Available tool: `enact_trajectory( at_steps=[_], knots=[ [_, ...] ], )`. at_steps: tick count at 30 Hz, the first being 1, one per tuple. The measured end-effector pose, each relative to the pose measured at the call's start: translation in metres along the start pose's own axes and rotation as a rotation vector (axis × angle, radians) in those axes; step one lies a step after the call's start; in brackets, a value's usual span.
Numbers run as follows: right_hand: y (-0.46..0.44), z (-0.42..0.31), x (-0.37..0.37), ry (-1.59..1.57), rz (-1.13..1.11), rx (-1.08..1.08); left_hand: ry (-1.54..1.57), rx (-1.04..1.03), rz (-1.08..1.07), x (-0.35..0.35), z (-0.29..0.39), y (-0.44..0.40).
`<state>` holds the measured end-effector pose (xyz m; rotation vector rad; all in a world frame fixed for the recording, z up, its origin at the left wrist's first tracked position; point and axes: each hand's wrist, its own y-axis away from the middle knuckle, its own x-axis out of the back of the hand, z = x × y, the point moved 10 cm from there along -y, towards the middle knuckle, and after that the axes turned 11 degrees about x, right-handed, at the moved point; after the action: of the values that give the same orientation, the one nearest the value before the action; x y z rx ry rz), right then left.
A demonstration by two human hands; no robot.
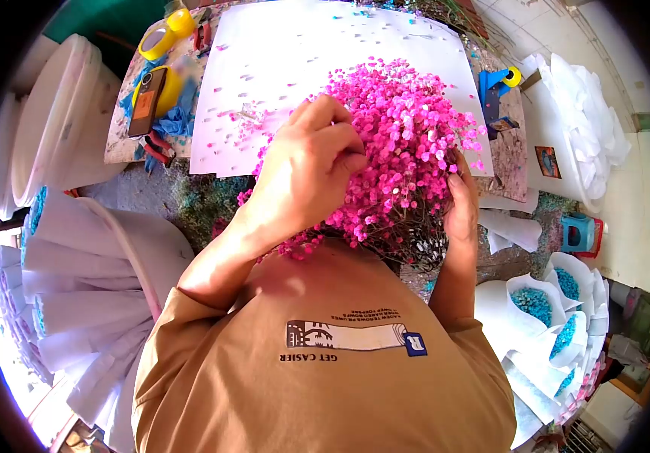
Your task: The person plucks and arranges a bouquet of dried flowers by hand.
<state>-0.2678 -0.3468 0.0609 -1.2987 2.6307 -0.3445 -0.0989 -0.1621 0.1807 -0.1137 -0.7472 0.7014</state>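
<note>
A large bunch of bright pink baby's breath flowers [400, 143] stands in front of my chest, its thin brown stems showing low down. My right hand [461, 200] is wrapped round the right side of the bunch, thumb toward me and fingers partly hidden behind the blossoms. Over the upper left of the bunch is my left hand [314, 158], with curled fingers pressed together close to the flower heads. Whatever those fingertips hold, if anything, is too small to make out. Behind the bunch lies a white sheet [280, 60] strewn with loose petals.
On the table's left are a phone [147, 102], yellow tape rolls [157, 43] and red-handled pliers [157, 148]. A blue tape dispenser [495, 81] sits at the right. White-wrapped blue flower bunches [532, 302] stand low right; a tub of wrapped bunches [132, 234] is at left.
</note>
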Motion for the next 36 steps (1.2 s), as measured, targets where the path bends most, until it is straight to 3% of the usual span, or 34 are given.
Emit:
enact_trajectory(
  at_steps=[2, 5, 8, 15, 19, 25, 28, 30, 34, 36],
  knots=[
    [-0.002, 0.002, 0.001, -0.043, 0.028, 0.006, 0.079, 0.031, 0.028, 0.006, -0.002, -0.001],
    [-0.004, -0.001, -0.003, 0.005, -0.002, -0.011, 0.345, 0.255, 0.01, 0.007, -0.011, 0.004],
    [-0.007, -0.009, -0.008, 0.04, -0.014, 0.014, 0.243, 0.069, -0.049, -0.003, 0.007, 0.0],
    [-0.003, -0.013, -0.013, 0.074, -0.057, 0.03, 0.049, 0.203, -0.098, -0.011, 0.005, -0.012],
    [-0.003, -0.015, -0.016, 0.08, -0.065, 0.043, -0.017, 0.153, -0.05, -0.015, 0.006, -0.016],
    [0.001, -0.005, -0.008, 0.083, -0.004, 0.003, 0.196, 0.156, -0.035, -0.013, -0.001, -0.009],
    [-0.001, -0.005, -0.01, 0.042, -0.013, -0.004, 0.525, 0.33, 0.006, -0.006, -0.027, 0.001],
    [-0.003, -0.011, -0.014, 0.076, -0.039, 0.029, 0.865, 0.463, -0.047, -0.009, -0.033, 0.005],
    [-0.002, -0.009, -0.014, 0.067, -0.027, 0.027, 0.83, 0.52, -0.261, -0.018, -0.021, 0.004],
    [-0.002, -0.01, -0.015, 0.069, -0.043, 0.029, 0.602, 0.425, -0.314, -0.021, -0.011, -0.001]
  ],
)
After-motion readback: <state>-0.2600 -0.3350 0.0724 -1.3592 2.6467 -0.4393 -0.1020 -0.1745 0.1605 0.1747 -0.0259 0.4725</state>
